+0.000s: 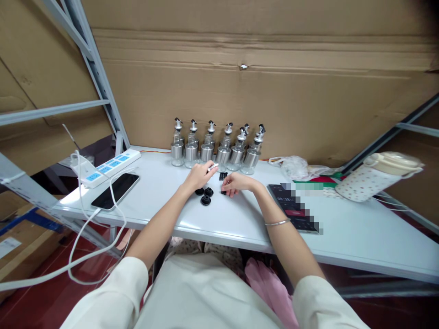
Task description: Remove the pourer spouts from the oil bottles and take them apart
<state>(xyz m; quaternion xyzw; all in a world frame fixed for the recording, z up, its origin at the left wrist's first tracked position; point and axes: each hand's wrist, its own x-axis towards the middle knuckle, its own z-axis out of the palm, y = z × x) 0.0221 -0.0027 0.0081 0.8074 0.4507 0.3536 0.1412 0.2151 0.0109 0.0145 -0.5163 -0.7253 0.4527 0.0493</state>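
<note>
My left hand (201, 174) is closed around a small silver-white piece (213, 167), perhaps a pour spout, whose tip pokes out past the fingers. Lower and to the right, my right hand (235, 183) pinches at the tabletop, with a small black piece (223, 193) at its fingertips. Several black round stoppers (206, 200) lie between the hands, nearer the front edge. Just beyond my right hand sits a little group of short black pieces (223, 176). Behind both hands stand several glass oil bottles (224, 153) with steel sleeves and silver spouts with black flip caps.
A power strip (111, 168) and a phone (115, 191) on a white cable (120, 214) lie at the left. On the right are another phone (291, 208) showing a timer, a plastic bag (291, 167) and a spotted tumbler (363, 183). Cardboard (260, 96) walls the back.
</note>
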